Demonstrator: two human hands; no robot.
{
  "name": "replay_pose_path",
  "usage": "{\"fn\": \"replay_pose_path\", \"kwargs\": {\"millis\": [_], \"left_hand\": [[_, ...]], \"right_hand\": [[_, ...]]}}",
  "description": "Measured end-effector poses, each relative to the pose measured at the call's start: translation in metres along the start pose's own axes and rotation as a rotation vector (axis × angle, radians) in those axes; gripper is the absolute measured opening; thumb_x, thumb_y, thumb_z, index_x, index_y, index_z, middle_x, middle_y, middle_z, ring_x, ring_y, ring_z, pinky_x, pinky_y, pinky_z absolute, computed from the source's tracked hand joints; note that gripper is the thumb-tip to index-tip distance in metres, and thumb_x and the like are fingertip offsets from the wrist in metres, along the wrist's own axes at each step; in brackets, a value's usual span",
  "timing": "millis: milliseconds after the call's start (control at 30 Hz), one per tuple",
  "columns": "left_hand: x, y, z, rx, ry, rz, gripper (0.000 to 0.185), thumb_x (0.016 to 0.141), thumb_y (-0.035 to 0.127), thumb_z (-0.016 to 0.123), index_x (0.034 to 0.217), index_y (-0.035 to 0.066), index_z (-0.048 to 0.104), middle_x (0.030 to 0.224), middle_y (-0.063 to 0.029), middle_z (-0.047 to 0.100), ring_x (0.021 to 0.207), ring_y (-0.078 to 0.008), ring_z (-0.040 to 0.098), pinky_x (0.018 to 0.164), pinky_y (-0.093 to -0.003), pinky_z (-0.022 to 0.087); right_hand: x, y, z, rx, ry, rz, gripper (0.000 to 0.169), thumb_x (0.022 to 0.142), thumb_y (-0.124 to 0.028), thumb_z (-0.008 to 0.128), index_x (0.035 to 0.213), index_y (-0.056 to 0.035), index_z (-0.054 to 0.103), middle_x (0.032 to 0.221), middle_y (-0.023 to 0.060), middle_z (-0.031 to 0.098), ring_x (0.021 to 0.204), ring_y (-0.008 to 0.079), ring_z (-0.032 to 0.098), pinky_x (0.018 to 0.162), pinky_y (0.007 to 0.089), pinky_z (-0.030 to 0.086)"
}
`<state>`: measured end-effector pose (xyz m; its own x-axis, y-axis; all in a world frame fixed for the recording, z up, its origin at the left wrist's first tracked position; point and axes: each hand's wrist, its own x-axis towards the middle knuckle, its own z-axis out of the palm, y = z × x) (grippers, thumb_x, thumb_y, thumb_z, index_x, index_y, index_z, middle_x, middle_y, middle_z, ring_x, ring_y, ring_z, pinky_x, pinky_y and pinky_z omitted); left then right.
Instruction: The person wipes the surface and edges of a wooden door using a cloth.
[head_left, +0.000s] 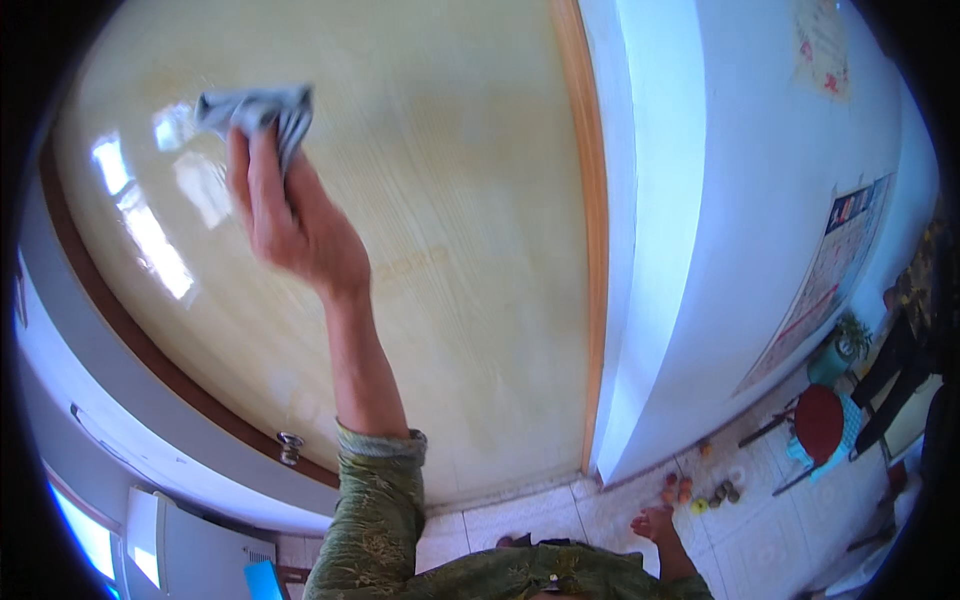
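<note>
My left hand (300, 232) is raised up and to the left, pinching a folded grey cloth (255, 109) between fingers and thumb. The cloth is at the pale, glossy wood-grain door (465, 322); contact with the surface is hard to tell. Low on the door's left side sits a metal door knob (290, 448). Down by my right side hangs my right hand (654, 523), holding nothing, its fingers loosely apart above the tiled floor (517, 517).
Brown wooden trim (592, 300) borders the door, beside a white wall (675, 315) with a printed poster (817, 262). Several fruits (682, 491) lie on the floor at right. Beyond are a red-topped stool (817, 424), a potted plant (851, 334) and a person's dark-trousered legs (892, 382).
</note>
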<state>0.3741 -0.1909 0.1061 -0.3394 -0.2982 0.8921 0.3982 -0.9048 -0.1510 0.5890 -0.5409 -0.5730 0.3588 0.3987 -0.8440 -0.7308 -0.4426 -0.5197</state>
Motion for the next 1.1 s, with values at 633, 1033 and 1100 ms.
{"fn": "replay_pose_path", "kwargs": {"millis": [633,1033,1100], "left_hand": [[-0.087,0.020,0.075,-0.104,-0.860,0.627,0.033,0.077,0.011,0.055,0.108,0.001,0.060,0.126,-0.0153,0.052,0.125,-0.0343,0.043,0.104,-0.0494,0.034],[-0.002,-0.008,0.109,0.151,-0.781,0.747,0.043,0.080,0.014,0.062,0.122,0.007,0.054,0.135,-0.0120,0.046,0.130,-0.0303,0.038,0.108,-0.0453,0.030],[0.018,-0.013,0.124,0.212,-0.728,0.739,0.044,0.081,0.020,0.065,0.121,0.007,0.054,0.136,-0.0109,0.045,0.132,-0.0285,0.035,0.109,-0.0448,0.027]], "right_hand": [[0.035,0.004,-0.015,0.138,-0.099,-0.013,0.041,0.092,-0.029,0.039,0.121,-0.0007,0.044,0.107,0.0290,0.057,0.093,0.0479,0.058,0.079,0.0575,0.049],[0.053,0.003,-0.018,0.435,-0.207,0.044,0.013,0.086,-0.016,0.052,0.097,-0.0088,0.049,0.072,0.0109,0.055,0.062,0.0261,0.056,0.049,0.0396,0.047],[0.021,-0.009,0.003,0.277,-0.053,-0.067,0.016,0.087,-0.018,0.053,0.098,-0.0077,0.051,0.075,0.0130,0.057,0.066,0.0265,0.056,0.050,0.0383,0.047]]}}
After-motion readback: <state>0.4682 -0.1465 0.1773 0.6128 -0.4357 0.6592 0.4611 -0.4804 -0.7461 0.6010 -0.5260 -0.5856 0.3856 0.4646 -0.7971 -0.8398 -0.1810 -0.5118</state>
